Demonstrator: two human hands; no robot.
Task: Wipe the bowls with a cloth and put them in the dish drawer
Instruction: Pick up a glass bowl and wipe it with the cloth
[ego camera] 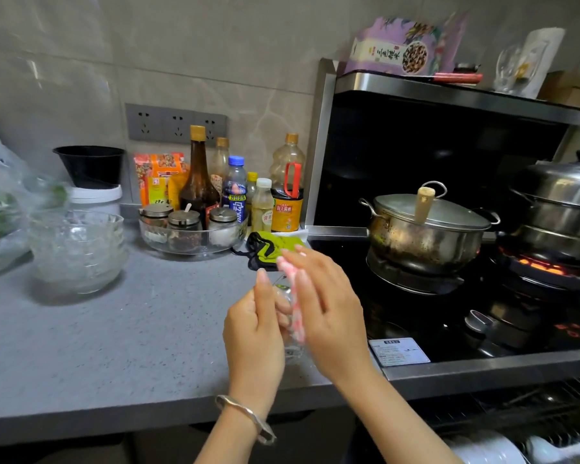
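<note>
Glass, clear and likely slippery and fragile, the small bowl (290, 316) sat at frame centre above the table (114, 329) edge, left hand (255, 333) fingers curled round its side, right hand (325, 313) fingers flat, pressing the pink cloth (297, 309) inside; best gripped by the rim.

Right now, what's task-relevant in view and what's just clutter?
Job:
- glass bowl held edge-on in left hand
- pink cloth pressed on it by right hand
- stack of glass bowls on counter
- open dish drawer, lower right

Lying about:
- condiment bottles
- spice jars
- green glove
- lidded pot
- steamer
</note>
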